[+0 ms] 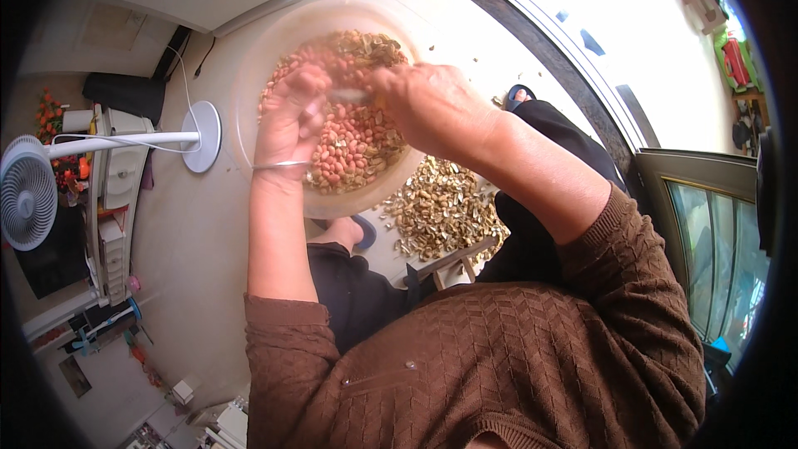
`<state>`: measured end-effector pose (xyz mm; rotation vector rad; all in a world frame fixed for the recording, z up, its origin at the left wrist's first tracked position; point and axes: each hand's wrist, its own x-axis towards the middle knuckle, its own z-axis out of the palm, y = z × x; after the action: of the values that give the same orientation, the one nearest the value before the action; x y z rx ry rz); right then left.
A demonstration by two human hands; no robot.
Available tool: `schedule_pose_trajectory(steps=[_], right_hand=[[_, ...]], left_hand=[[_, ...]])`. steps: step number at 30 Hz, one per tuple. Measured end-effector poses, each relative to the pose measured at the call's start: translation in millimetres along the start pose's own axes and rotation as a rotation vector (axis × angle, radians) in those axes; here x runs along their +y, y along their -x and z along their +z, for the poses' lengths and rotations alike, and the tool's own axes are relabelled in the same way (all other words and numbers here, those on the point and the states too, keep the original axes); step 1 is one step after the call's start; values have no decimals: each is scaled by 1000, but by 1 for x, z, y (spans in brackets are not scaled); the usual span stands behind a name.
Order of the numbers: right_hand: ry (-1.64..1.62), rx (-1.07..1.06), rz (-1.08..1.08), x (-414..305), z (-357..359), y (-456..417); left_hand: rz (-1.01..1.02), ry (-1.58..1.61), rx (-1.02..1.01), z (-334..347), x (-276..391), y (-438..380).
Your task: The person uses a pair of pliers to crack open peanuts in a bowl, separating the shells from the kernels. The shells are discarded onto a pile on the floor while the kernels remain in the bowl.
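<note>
A round, translucent plastic basin (249,156) holds pinkish shelled peanuts (349,143) with broken shells (374,47) among them, mostly near its far right part. Over the basin, my left hand (293,112) wears a silver bangle and has its fingers curled upward; whether it holds anything is blurred. My right hand (424,100) is on the other side, over the basin's right part, its fingers bent and blurred by motion. A pale blurred streak lies between the hands, too unclear to name. On the floor below the basin is a heap of peanut shells (442,209).
To the left stands a white pedestal fan (202,137), its cord looped along the pole. White drawers (118,168) line the left side. A wooden stool part (455,262) shows between my legs. A door track (561,56) and a glass-paned door (711,249) are on the right.
</note>
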<state>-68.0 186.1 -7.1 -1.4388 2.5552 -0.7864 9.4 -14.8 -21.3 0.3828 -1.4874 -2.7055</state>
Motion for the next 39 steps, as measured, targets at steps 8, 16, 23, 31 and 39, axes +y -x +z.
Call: schedule_pose_trajectory(steps=[8, 16, 23, 31, 39], right_hand=[[-21, 17, 48, -8, -6, -2], [6, 132, 23, -5, -2, -2], [36, -81, 63, -6, -8, -2], [47, -109, 13, -6, -1, -1], [-13, 108, 124, -4, -7, -6]], left_hand=[[20, -67, 26, -2, -2, 0], [46, -49, 26, -2, -2, -2], [55, -37, 56, -7, -4, -2], [27, -100, 128, -1, -5, -2], [-45, -58, 83, 2, -3, -1]])
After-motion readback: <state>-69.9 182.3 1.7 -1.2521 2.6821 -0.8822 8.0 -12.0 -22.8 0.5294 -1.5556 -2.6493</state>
